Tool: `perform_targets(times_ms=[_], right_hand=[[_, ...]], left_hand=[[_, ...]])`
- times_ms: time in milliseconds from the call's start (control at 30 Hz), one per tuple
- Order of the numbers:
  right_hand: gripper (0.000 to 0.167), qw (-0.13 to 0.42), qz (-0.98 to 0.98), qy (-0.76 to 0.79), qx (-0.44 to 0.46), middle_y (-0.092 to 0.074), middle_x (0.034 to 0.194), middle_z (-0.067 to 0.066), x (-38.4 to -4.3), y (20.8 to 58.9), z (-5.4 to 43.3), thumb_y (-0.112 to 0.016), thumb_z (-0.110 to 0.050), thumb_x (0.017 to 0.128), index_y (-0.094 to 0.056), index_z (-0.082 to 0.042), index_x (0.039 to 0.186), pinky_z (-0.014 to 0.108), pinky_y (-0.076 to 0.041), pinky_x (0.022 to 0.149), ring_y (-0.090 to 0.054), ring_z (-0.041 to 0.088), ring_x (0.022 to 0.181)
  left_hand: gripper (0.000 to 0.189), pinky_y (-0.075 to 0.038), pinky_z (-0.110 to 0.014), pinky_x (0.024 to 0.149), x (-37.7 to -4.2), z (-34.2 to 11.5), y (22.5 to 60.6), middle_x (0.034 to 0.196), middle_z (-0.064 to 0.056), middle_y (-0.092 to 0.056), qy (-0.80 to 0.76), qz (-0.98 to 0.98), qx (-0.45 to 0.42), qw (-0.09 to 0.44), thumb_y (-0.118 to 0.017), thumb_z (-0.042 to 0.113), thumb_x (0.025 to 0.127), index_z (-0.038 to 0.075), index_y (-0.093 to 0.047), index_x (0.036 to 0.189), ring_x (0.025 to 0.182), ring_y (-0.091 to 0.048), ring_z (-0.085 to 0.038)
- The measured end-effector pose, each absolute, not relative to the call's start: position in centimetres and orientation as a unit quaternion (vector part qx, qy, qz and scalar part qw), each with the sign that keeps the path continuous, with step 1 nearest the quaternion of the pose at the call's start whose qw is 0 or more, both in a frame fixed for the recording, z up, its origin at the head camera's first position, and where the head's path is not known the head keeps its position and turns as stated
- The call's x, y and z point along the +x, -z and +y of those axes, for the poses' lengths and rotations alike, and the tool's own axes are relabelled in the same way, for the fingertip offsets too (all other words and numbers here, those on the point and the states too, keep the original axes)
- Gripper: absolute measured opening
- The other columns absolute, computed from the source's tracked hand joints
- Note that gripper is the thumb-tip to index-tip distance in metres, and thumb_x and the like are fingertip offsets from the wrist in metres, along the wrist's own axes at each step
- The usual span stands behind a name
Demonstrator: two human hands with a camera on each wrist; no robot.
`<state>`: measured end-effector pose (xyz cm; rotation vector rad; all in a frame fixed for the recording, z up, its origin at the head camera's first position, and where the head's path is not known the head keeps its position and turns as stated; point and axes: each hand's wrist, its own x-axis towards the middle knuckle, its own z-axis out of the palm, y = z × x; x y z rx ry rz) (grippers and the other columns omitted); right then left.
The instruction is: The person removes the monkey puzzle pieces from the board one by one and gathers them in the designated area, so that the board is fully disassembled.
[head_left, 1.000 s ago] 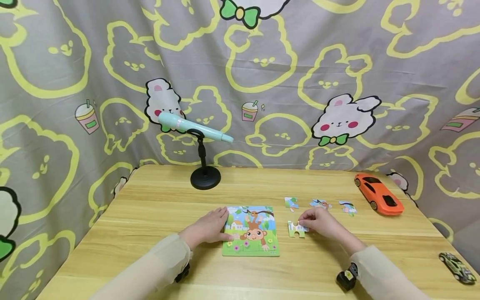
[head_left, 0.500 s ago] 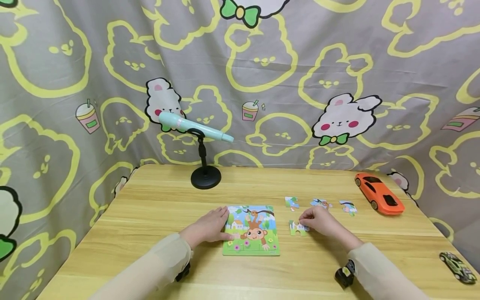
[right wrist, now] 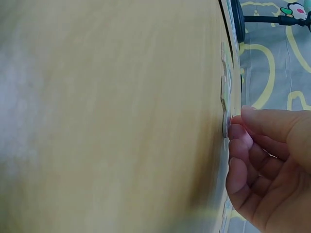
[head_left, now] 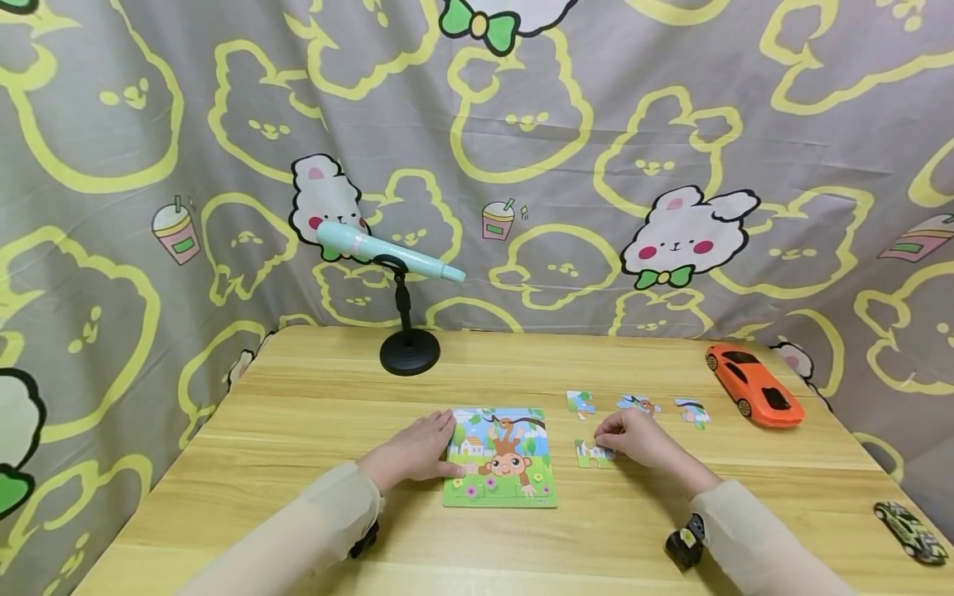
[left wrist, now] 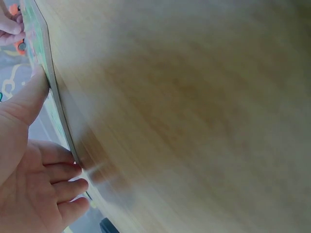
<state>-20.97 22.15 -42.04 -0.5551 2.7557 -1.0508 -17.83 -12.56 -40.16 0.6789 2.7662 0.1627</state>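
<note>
A square jigsaw puzzle (head_left: 500, 476) with a monkey picture lies on the wooden table. My left hand (head_left: 417, 451) rests at its left side, fingers fairly straight along the edge and thumb laid over the lower left part. In the left wrist view, the thumb of this left hand (left wrist: 29, 145) reaches over the board's rim. To the right, my right hand (head_left: 637, 440) pinches the upper right part of a loose puzzle piece (head_left: 589, 457) that lies on the table. Its thumb and index finger meet at the piece in the right wrist view, where the right hand (right wrist: 267, 165) has curled fingers.
Behind the right hand lie three more loose pieces: a left one (head_left: 580, 402), a middle one (head_left: 633, 402) and a right one (head_left: 693, 410). An orange toy car (head_left: 756, 387), a small camouflage car (head_left: 909, 532) and a mint microphone (head_left: 391, 252) on a black stand (head_left: 410, 352) surround them.
The loose piece under my right fingers has shifted slightly to the right and turned a little straighter. My left hand and the monkey puzzle have stayed in place.
</note>
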Motion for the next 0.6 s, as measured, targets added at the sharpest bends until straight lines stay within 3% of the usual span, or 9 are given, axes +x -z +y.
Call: perform_targets(times_ms=[333, 600], right_hand=[[0.009, 0.062, 0.911, 0.357, -0.198, -0.062, 0.072, 0.0, -21.1, 41.1, 21.4, -0.063, -0.01, 0.087, -0.07, -0.004, 0.086, 0.024, -0.04, 0.049, -0.048, 0.014, 0.06], [0.016, 0.061, 0.9, 0.368, -0.225, -0.058, 0.077, -0.003, -21.6, 40.5, 18.7, -0.063, -0.013, 0.087, -0.068, -0.001, 0.097, 0.029, -0.046, 0.053, -0.052, 0.016, 0.066]], left_hand=[[0.081, -0.02, -0.042, 0.108, -17.8, -12.5, 40.0, 0.146, -0.02, -0.026, -0.053, 0.96, 0.236, 0.143, -0.058, 0.048, 0.086, -0.007, -0.032, 0.139, 0.134, -0.021, -0.033], [0.081, -0.02, -0.041, 0.108, -17.7, -12.4, 39.8, 0.146, -0.02, -0.025, -0.055, 0.96, 0.233, 0.148, -0.059, 0.048, 0.086, -0.007, -0.032, 0.139, 0.134, -0.021, -0.033]])
